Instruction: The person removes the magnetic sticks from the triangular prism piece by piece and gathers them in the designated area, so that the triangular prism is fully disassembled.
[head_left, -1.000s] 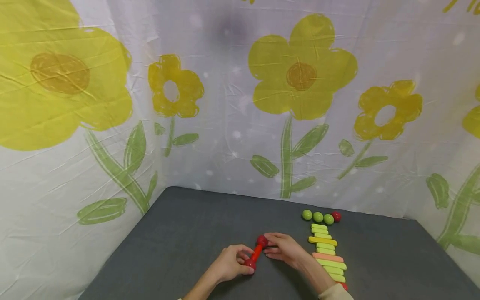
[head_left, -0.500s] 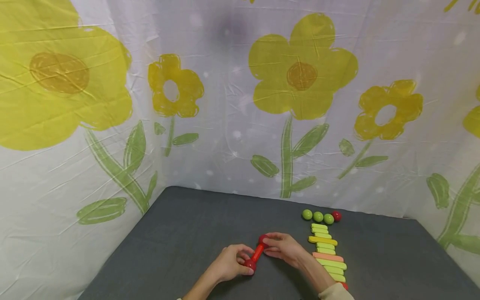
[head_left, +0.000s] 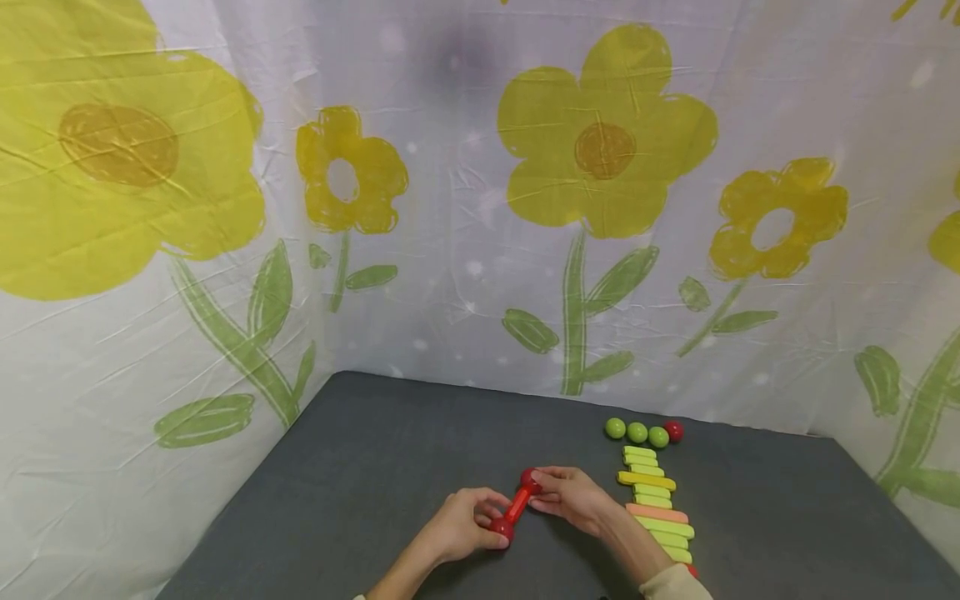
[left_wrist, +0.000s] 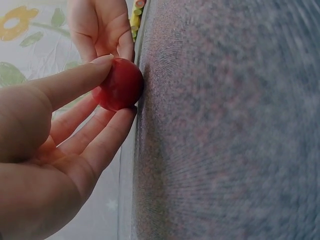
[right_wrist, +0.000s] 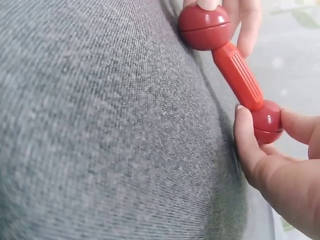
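Between the two hands lies a bright red ribbed rod (right_wrist: 239,75) with a dark red ball at each end. My left hand (head_left: 459,525) pinches the near ball (head_left: 502,532) between thumb and fingers; the same ball (left_wrist: 120,85) shows up close in the left wrist view, next to the table surface. At the other end, my right hand (head_left: 573,497) pinches the far ball (right_wrist: 266,121) with thumb and fingertips. The rod slants away from me and to the right in the head view. Both balls touch the rod's ends.
To the right, a column of short yellow-green rods (head_left: 652,502), with a yellow rod (head_left: 647,481) and a salmon rod (head_left: 657,512) among them, lies on the dark grey table (head_left: 375,450). Behind it sit several green balls (head_left: 637,432) and a red ball (head_left: 673,431). A flowered cloth (head_left: 442,250) hangs behind.
The far ball and the rod have shifted slightly to the right, and the right fingers have closed further over that ball. The left hand stays nearly still on the near ball.
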